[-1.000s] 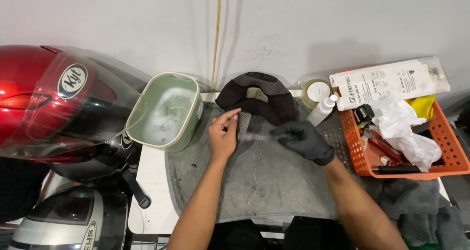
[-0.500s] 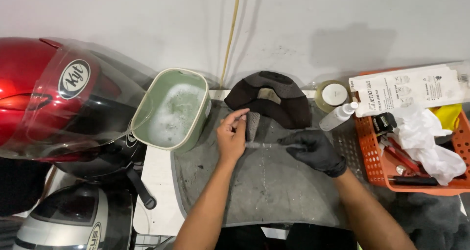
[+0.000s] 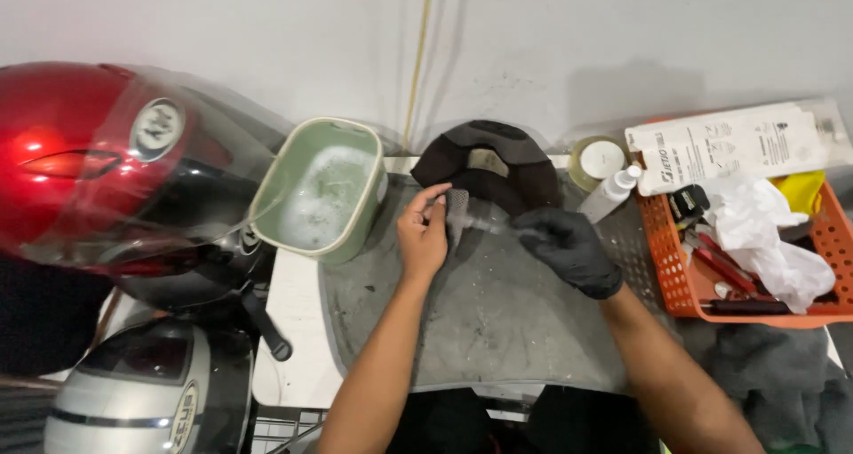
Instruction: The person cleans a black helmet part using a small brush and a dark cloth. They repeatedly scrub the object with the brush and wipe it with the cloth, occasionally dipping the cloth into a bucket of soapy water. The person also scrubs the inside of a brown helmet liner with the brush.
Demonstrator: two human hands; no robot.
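My bare left hand (image 3: 425, 237) pinches a small grey fabric piece (image 3: 458, 207) just in front of a black helmet liner pad (image 3: 487, 163). My right hand (image 3: 569, 250), in a black glove, grips a slim translucent brush (image 3: 496, 226) whose tip meets that grey piece. Both hands hover over a worn grey mat (image 3: 489, 330). What the grey piece is attached to cannot be made out.
A pale green tub of soapy water (image 3: 322, 196) stands left of the mat. On the left are a red helmet (image 3: 98, 161) and a silver helmet (image 3: 147, 392). At the right are a spray bottle (image 3: 613, 193), a round jar (image 3: 597, 159), and an orange basket (image 3: 671, 281) of tools and rags.
Both hands stay together at the grey piece, with only small shifts of the brush against it. The view has drifted slightly.
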